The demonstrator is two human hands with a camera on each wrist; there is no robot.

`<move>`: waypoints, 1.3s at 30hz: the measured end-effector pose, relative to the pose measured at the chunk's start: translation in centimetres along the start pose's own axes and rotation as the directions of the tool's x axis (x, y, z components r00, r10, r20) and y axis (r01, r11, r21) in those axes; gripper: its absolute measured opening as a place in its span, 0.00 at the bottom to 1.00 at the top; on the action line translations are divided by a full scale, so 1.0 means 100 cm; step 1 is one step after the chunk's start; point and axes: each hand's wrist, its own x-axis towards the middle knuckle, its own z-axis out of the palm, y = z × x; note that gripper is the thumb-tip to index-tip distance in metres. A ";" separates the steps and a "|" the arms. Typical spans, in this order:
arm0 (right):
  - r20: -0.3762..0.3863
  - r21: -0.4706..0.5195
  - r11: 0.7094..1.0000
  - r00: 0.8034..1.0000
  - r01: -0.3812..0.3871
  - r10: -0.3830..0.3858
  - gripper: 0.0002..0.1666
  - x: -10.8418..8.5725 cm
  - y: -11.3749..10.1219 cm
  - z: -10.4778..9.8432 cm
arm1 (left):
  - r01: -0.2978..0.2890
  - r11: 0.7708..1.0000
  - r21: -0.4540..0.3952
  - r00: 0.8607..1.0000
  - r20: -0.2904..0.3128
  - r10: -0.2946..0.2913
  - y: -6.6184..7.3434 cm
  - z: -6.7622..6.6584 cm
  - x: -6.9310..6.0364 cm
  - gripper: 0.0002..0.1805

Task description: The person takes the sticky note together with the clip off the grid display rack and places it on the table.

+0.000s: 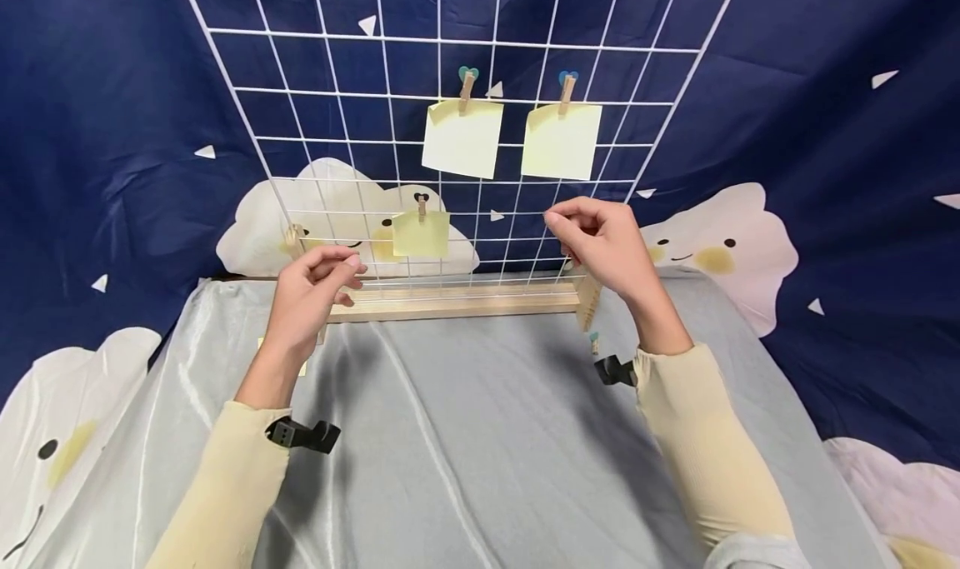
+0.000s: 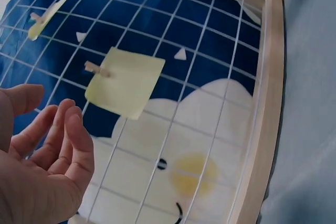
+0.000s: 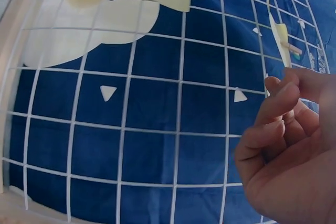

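Left hand [image 1: 302,296] and right hand [image 1: 609,246] hover well apart, loosely curled, holding nothing; 3 yellow notes [image 1: 462,140] hang by clothespins [image 1: 567,96] on the wire grid [image 1: 493,43].

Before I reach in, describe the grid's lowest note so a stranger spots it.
Find the white wire grid rising from a wooden base. Below and left of its two upper notes hangs the lowest note. Only its peg bears a black heart; theirs, a green heart and a blue heart.
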 end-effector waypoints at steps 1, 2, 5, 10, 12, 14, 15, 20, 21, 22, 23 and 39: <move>0.001 0.004 1.000 1.000 0.004 -0.004 0.12 0.002 -0.002 0.000 | 0.002 1.000 -0.025 1.000 0.008 -0.002 0.000 0.002 0.002 0.10; 0.003 0.006 1.000 1.000 0.007 -0.007 0.12 0.004 -0.004 0.001 | 0.004 0.999 -0.045 1.000 0.014 -0.004 0.000 0.004 0.004 0.10; 0.001 0.015 1.000 1.000 0.020 -0.020 0.12 0.011 -0.010 0.002 | 0.007 0.998 -0.068 0.999 0.034 -0.004 0.000 0.009 0.008 0.09; 0.003 0.039 0.999 1.000 0.030 -0.030 0.12 0.020 -0.019 0.003 | 0.012 0.998 -0.055 0.998 0.058 -0.009 0.004 0.016 0.014 0.11; 0.004 0.042 0.999 1.000 0.029 -0.029 0.12 0.024 -0.023 0.003 | 0.010 0.999 -0.052 0.998 0.069 -0.006 0.007 0.020 0.017 0.13; 0.002 0.034 0.999 1.000 0.031 -0.031 0.12 0.027 -0.026 0.003 | 0.001 0.999 -0.043 0.997 0.083 0.003 0.010 0.023 0.020 0.15; -0.001 0.026 0.999 1.000 0.030 -0.030 0.12 0.028 -0.027 0.003 | -0.006 0.999 -0.035 0.996 0.090 0.009 0.012 0.025 0.021 0.17; 0.007 0.029 0.999 1.000 0.019 -0.019 0.13 0.031 -0.030 0.003 | -0.023 1.000 -0.012 0.994 0.103 0.024 0.020 0.033 0.024 0.21; 0.011 0.031 0.999 1.000 0.018 -0.018 0.13 0.032 -0.031 0.003 | -0.020 1.000 -0.021 0.994 0.103 0.022 0.022 0.034 0.024 0.22; 0.013 0.032 0.999 1.000 0.018 -0.019 0.14 0.033 -0.032 0.003 | -0.018 0.999 -0.027 0.995 0.102 0.021 0.023 0.036 0.025 0.22; 0.014 0.030 0.999 1.000 0.020 -0.020 0.14 0.035 -0.033 0.003 | -0.016 0.999 -0.036 0.995 0.101 0.020 0.025 0.038 0.025 0.22; -0.026 0.092 0.994 0.998 0.057 -0.055 0.12 0.060 -0.051 -0.002 | -0.020 0.974 -0.225 0.993 0.112 0.047 0.046 0.060 0.042 0.16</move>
